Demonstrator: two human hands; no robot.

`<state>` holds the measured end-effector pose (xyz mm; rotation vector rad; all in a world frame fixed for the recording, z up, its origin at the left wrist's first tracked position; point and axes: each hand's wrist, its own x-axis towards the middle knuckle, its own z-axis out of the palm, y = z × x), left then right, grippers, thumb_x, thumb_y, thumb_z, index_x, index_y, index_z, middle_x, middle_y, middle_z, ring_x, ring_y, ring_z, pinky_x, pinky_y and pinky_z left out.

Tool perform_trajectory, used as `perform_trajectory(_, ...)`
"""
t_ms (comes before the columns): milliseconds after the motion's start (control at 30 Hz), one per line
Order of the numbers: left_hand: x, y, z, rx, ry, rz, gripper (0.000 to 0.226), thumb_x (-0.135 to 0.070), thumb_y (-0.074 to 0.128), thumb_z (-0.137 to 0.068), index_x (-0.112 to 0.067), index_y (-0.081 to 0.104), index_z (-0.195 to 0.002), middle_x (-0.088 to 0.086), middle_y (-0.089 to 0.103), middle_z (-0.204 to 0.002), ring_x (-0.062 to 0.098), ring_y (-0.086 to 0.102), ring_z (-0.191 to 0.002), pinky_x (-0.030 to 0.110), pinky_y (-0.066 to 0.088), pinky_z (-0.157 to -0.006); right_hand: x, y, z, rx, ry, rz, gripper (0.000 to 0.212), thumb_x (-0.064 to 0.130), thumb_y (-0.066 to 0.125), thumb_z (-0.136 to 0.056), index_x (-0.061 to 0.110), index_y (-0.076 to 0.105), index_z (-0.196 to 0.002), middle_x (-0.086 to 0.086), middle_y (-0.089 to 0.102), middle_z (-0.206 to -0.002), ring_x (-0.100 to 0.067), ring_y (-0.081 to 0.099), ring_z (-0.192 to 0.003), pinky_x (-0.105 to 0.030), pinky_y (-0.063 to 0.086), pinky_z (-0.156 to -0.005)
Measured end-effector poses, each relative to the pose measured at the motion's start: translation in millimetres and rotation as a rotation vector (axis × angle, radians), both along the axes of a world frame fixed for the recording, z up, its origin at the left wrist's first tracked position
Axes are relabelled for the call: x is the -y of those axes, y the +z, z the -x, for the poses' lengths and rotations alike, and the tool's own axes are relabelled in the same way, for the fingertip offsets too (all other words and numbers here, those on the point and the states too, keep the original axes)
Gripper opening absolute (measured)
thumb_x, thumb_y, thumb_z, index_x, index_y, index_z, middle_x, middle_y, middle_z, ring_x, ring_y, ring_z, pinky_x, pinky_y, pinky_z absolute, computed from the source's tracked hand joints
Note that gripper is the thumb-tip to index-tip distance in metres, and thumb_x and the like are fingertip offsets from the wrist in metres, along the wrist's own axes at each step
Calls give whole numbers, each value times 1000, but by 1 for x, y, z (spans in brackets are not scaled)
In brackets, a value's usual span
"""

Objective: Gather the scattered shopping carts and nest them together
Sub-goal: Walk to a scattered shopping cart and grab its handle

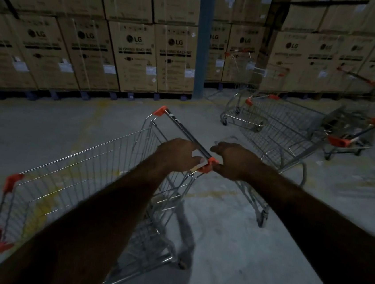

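The nearest shopping cart point(81, 177) is a wire one with orange corner caps, and its basket runs toward the lower left. Its dark handle bar point(179, 123) runs diagonally in front of me. My left hand point(176, 153) is closed around the bar near its right orange end cap point(211, 161). Just right of that cap my right hand point(234, 160) is curled, and whether it grips anything is unclear. A second cart point(278, 130) stands directly behind my right hand. A third cart point(353, 136) stands farther right.
Stacked cardboard LG boxes point(133, 55) on pallets line the back wall, split by a blue steel column point(203, 39). More carts point(243, 64) stand against the boxes at the back right. The concrete floor point(44, 127) carries faded yellow markings.
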<state>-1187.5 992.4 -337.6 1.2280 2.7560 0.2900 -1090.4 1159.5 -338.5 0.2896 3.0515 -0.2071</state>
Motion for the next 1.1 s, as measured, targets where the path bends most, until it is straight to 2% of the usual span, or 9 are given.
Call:
perform_trajectory(100,-29,-11,28,34,11,-16,48,-49,56,-99,-23,59,-139,9,59,-142,29,55,-129,41,47,-104,-22,-31,33,49,42,34,69,61,56,-78,18,58,-132,-12,58,-116,-36,59,-110,-43,51,-92)
perform_trajectory(200,-56,-33,66,63,31,-9,38,-41,53,-102,-18,65,-129,12,65,-133,31,59,-120,39,50,-98,-37,-64,65,91,99,-8,71,62,65,-87,19,52,-143,-12,54,-131,-35,56,-116,-41,47,-94)
perform_trajectory(333,-89,-65,102,152,46,24,37,-31,48,-105,-8,64,-129,16,61,-135,34,57,-123,37,46,-100,-65,-114,102,192,175,-45,74,69,45,-87,16,56,-137,-14,42,-154,-42,56,-119,-49,50,-96)
perform_trajectory(467,-115,-88,110,296,54,119,43,-31,42,-108,-2,56,-136,20,55,-142,35,52,-129,35,40,-101,-76,-128,92,188,194,-12,57,23,65,-92,15,48,-146,-10,15,-168,-42,55,-125,-47,49,-98)
perform_trajectory(567,-130,-99,109,392,128,107,57,-34,36,-110,0,29,-154,25,37,-156,37,41,-140,35,35,-107,-74,-137,80,103,135,117,58,12,66,-90,17,47,-145,-8,10,-169,-38,55,-128,-41,48,-94)
perform_trajectory(667,-138,-111,102,524,250,1,78,-43,40,-107,-8,-6,-160,25,27,-161,38,38,-143,34,36,-107,-60,-136,65,101,81,124,54,15,65,-93,18,47,-144,-16,14,-167,-41,55,-126,-41,48,-94)
perform_trajectory(767,-139,-125,87,571,306,-93,94,-43,48,-105,-3,-21,-155,29,40,-153,40,49,-133,36,42,-96,-47,-131,39,124,57,114,55,17,64,-95,17,44,-146,-19,13,-166,-43,59,-120,-42,49,-92)
perform_trajectory(933,-132,-134,34,645,408,-285,108,-18,62,-95,-2,-29,-151,22,66,-110,35,67,-94,36,50,-66,-6,-121,-14,144,18,41,50,24,62,-95,17,48,-142,-21,23,-161,-42,64,-107,-42,53,-86)
perform_trajectory(1100,-107,-162,-15,747,500,-414,107,-10,64,-93,-15,-23,-156,10,57,-84,31,64,-82,34,50,-65,24,-99,-52,119,0,98,25,30,59,-92,22,74,-110,-10,70,-114,-30,67,-98,-29,47,-75)
